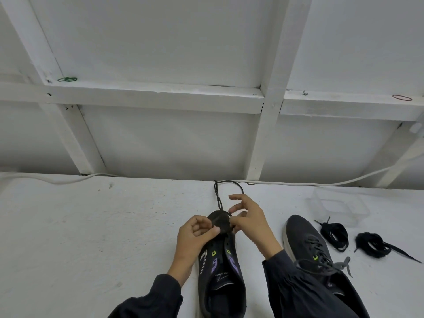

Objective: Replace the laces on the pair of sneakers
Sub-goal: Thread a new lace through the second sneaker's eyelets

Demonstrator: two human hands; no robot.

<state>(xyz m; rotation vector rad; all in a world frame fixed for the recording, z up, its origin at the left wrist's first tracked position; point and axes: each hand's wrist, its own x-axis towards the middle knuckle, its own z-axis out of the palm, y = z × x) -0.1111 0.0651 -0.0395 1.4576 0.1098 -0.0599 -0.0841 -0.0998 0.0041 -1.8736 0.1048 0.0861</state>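
My left hand (195, 232) grips the sneaker (220, 271); my right hand (247, 219) pinches the lace (218, 198) trailing beyond it (limp, light, I'd judge), best held near its end.

L hand (197, 232) curled, pinching; R hand (249, 220) pinching, upper fingers (237, 198) splayed.

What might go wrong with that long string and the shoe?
1. The long lace lies looped toward the wall, so it may twist or knot when the right hand pulls it.
2. The left hand holds the sneaker only near the toe, so it might slide.
3. The black lace bundles lie near the other sneaker; a sleeve might drag them.
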